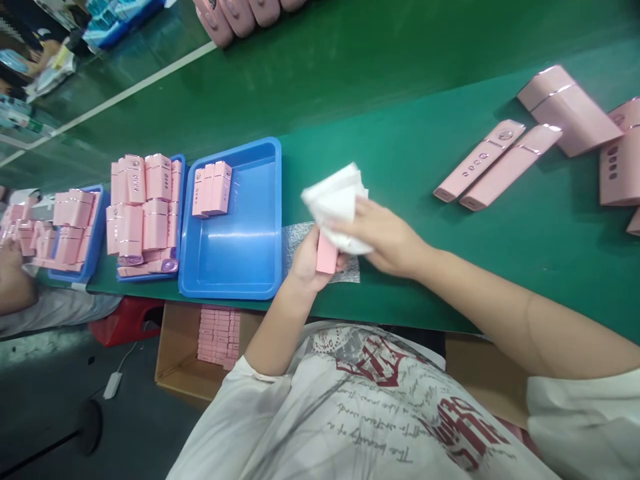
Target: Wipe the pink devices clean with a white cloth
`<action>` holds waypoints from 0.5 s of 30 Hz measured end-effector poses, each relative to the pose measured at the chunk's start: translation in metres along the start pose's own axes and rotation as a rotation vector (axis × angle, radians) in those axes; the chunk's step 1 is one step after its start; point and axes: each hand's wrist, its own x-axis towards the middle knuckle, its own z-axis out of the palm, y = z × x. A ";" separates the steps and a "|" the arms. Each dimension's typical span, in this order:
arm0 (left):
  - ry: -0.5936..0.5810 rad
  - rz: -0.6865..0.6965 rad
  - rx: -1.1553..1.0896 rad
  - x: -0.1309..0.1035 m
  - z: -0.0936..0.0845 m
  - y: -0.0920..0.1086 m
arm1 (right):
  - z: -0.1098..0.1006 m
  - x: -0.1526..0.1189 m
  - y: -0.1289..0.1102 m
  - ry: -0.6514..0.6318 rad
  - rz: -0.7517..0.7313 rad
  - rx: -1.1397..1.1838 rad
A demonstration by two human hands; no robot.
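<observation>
My left hand is wrapped round a pink device, whose lower end shows below a white cloth. Pressed over the device's upper part is the cloth, with my right hand closed on it. Most of the device is hidden by the cloth and my fingers. Under my hands a silvery sheet lies on the green table. Just left of my hands stands a blue tray with several pink devices in its upper left corner.
Two fuller blue trays stand further left, beside a person's hand. More pink devices lie at the right and top. Below the table edge is a cardboard box with pink pieces.
</observation>
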 end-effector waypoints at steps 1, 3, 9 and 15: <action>-0.052 -0.040 0.003 -0.001 0.000 0.001 | -0.001 0.000 0.003 0.039 0.107 -0.010; -0.129 -0.081 0.017 -0.002 0.001 0.003 | -0.002 -0.002 0.006 0.065 0.272 -0.019; 0.101 0.156 0.088 0.006 -0.003 0.007 | -0.005 0.002 -0.003 -0.241 0.495 0.229; 0.319 0.813 0.764 0.010 0.023 0.018 | -0.024 0.012 0.000 -0.488 0.750 0.619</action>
